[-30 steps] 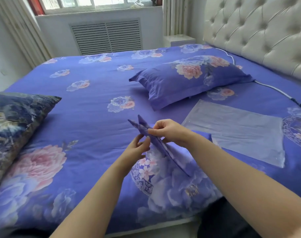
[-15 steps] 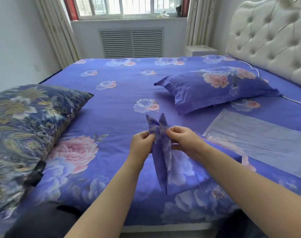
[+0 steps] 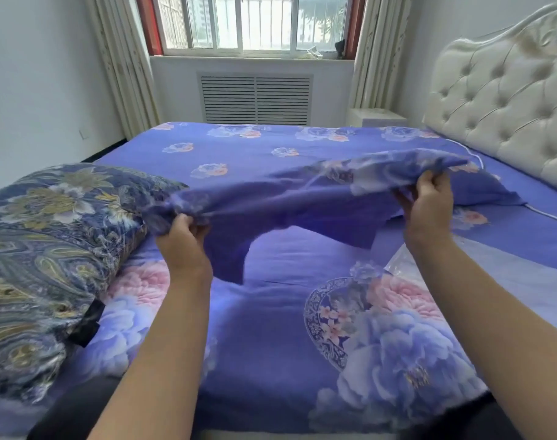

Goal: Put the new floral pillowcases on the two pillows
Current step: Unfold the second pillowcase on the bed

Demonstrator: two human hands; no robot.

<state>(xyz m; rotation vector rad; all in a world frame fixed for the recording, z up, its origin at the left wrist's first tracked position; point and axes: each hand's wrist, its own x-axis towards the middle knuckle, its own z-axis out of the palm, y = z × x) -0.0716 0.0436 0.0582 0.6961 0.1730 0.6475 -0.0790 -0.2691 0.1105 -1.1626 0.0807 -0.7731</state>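
A purple floral pillowcase [image 3: 290, 198] hangs spread out in the air above the bed, blurred by motion. My left hand [image 3: 183, 239] grips its left edge and my right hand [image 3: 429, 201] grips its right edge. A pillow in a dark blue and gold paisley cover [image 3: 48, 249] lies at the left. Another pillow in a matching purple floral case [image 3: 490, 188] lies at the right, mostly hidden behind the held pillowcase.
The bed [image 3: 271, 328] is covered with a purple floral sheet. A clear plastic bag [image 3: 509, 274] lies flat at the right. A white cable [image 3: 544, 214] runs along the tufted cream headboard [image 3: 509, 106]. A window and radiator grille are at the far wall.
The folded pillowcase has been shaken open: my hands moved apart and up, stretching it wide above the bed. The view tilted upward.
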